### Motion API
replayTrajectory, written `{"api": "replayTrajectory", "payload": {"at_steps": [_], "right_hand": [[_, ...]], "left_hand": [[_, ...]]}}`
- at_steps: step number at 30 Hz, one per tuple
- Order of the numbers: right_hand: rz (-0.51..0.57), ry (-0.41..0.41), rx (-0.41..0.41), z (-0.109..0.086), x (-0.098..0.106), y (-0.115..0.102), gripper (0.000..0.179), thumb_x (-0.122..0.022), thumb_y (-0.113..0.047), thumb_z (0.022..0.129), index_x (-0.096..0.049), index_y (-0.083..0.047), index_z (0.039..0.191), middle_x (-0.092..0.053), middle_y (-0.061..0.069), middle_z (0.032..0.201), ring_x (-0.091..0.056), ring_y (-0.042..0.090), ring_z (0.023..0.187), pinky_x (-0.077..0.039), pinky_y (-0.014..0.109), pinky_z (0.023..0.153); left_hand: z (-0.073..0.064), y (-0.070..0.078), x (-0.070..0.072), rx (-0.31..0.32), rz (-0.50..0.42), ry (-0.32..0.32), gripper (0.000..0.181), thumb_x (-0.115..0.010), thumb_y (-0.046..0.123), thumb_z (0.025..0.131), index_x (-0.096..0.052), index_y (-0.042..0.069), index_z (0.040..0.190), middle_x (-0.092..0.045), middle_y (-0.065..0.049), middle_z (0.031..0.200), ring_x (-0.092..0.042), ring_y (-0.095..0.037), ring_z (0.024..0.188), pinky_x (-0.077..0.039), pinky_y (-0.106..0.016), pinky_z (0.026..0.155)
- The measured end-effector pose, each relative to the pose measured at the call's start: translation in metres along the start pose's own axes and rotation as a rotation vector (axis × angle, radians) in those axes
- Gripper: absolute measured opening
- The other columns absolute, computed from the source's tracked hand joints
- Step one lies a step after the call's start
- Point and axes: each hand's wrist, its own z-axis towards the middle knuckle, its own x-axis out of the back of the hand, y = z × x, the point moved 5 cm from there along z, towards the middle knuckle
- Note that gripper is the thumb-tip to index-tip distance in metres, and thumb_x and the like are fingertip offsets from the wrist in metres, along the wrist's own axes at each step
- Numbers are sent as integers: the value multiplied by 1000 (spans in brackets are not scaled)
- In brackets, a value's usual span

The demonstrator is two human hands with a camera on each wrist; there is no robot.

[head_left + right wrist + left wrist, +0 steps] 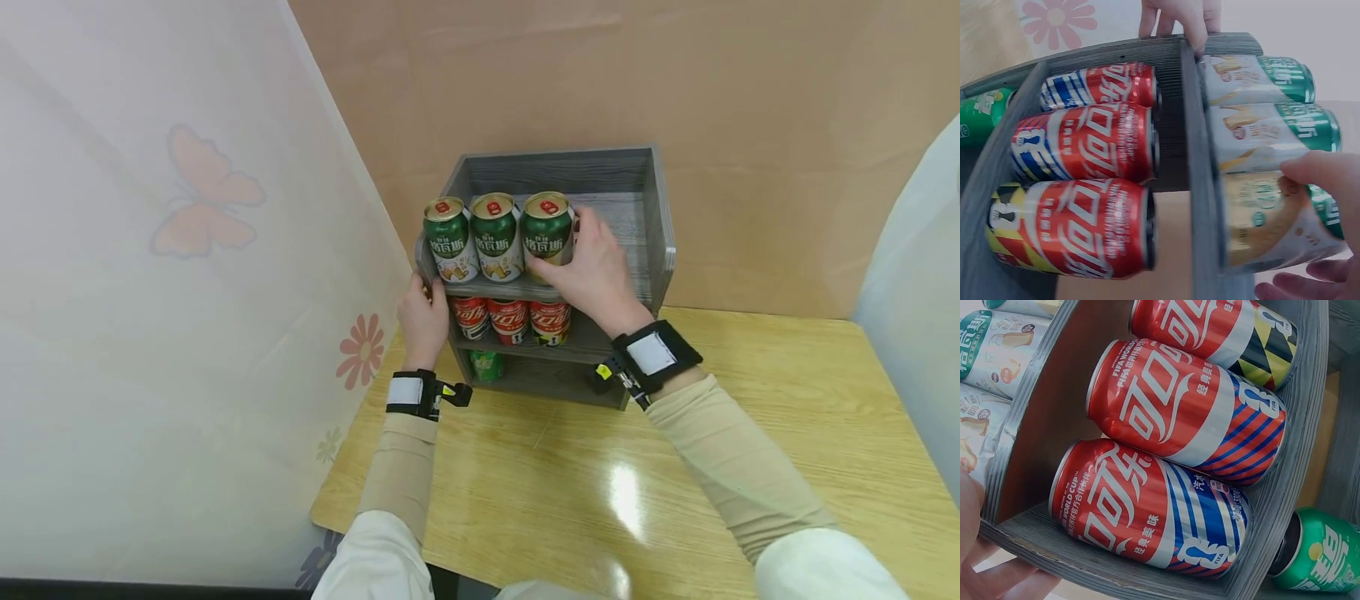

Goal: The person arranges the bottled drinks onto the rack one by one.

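Observation:
A grey wood-grain shelf rack (658,217) stands on the table. Three green-and-white drink cans stand upright side by side on its top tier: a left can (450,242), a middle can (496,237) and a right can (545,221). My right hand (600,271) grips the right can, thumb across its front and fingers round its far side. My left hand (423,325) holds the rack's left side panel, with the thumb in front and the fingers outside, as the right wrist view also shows. Directly below stand three red cola cans (1166,406) on the middle tier.
A green can (487,365) stands on the bottom tier at the left. The wooden table (570,475) extends in front and to the right. A white flower-and-butterfly panel (225,350) rises close beside the left arm, and a brown backdrop (765,167) hangs behind the rack.

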Motion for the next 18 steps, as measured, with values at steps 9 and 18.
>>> {"api": "replayTrajectory", "payload": {"at_steps": [9, 18], "right_hand": [[-107, 73, 140, 7, 41, -34, 80, -68, -51, 94, -42, 0, 151, -47, 20, 148, -47, 36, 134, -39, 50, 108], [-333, -106, 61, 44, 86, -29, 76, -43, -52, 105, -30, 2, 157, -21, 25, 163, -12, 40, 152, -5, 50, 121]], "left_hand": [[1, -2, 1, 4, -14, 4, 21, -54, 14, 106, -62, -4, 112, -69, -23, 106, -68, -36, 98, -55, -47, 79], [4, -3, 2, 10, -16, -10, 19, -54, 13, 105, -61, -3, 111, -67, -22, 104, -66, -35, 93, -52, -46, 75]]}}
